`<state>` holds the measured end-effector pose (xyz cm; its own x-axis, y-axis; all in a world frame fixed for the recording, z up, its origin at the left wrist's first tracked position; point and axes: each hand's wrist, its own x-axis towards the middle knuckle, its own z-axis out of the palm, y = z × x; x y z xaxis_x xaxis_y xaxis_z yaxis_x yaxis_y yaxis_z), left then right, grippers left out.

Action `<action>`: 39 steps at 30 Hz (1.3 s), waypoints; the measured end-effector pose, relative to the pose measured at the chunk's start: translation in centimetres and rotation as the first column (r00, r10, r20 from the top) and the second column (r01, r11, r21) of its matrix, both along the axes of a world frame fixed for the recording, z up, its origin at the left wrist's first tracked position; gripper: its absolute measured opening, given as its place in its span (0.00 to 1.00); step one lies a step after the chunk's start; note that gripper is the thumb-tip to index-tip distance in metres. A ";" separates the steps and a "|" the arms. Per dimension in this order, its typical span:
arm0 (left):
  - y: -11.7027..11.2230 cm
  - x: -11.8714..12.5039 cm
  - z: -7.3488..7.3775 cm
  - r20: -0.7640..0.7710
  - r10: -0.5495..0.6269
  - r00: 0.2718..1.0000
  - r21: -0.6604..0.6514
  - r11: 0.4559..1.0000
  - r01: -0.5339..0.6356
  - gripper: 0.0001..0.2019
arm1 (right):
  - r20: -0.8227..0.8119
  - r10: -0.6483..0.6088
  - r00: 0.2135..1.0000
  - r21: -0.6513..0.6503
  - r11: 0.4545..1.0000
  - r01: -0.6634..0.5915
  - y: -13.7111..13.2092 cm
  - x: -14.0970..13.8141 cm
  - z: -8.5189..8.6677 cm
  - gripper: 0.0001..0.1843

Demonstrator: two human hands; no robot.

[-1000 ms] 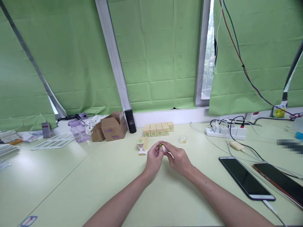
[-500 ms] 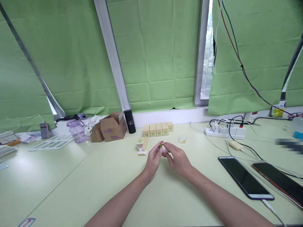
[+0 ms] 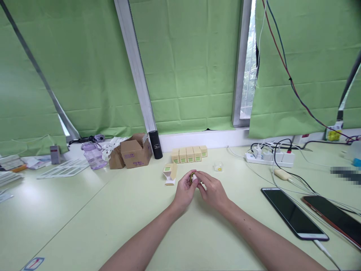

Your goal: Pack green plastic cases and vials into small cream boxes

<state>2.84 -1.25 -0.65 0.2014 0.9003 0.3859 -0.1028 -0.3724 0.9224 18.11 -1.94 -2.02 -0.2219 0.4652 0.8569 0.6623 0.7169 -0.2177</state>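
Observation:
My left hand [image 3: 184, 191] and my right hand [image 3: 213, 190] meet over the middle of the pale green table [image 3: 84, 210], fingers pinched together on a small round white object with a dark and yellow top [image 3: 193, 177]. Just left of the hands stands an open small cream box with a green square [image 3: 169, 173], its flap down on the table. Behind them a row of several closed cream boxes [image 3: 188, 154] lines the back of the table. A tiny clear item with a yellow spot [image 3: 217, 167] lies to the right of the hands.
At the back left are brown cardboard boxes [image 3: 135, 152], a black cylinder [image 3: 155, 144] and a purple bottle [image 3: 93, 155]. A power strip [image 3: 269, 157] with cables and two phones [image 3: 293, 214] lie on the right. Green curtains [image 3: 186, 64] hang behind.
The hands stay together in the same place; the small object has turned a little between the fingers, now showing less white and more of its dark top.

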 end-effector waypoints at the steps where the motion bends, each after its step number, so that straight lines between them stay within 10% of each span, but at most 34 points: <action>1: 0.0 0.0 0.0 0.000 0.005 1.000 0.004 1.000 -0.005 0.27 | 0.003 -0.005 1.000 0.000 1.000 0.005 0.0 0.0 0.0 0.23; 39: 0.2 0.0 -0.2 0.034 0.016 0.999 -0.026 1.000 -0.015 0.29 | -0.023 0.030 0.999 -0.089 0.995 -0.032 0.1 -0.1 0.1 0.23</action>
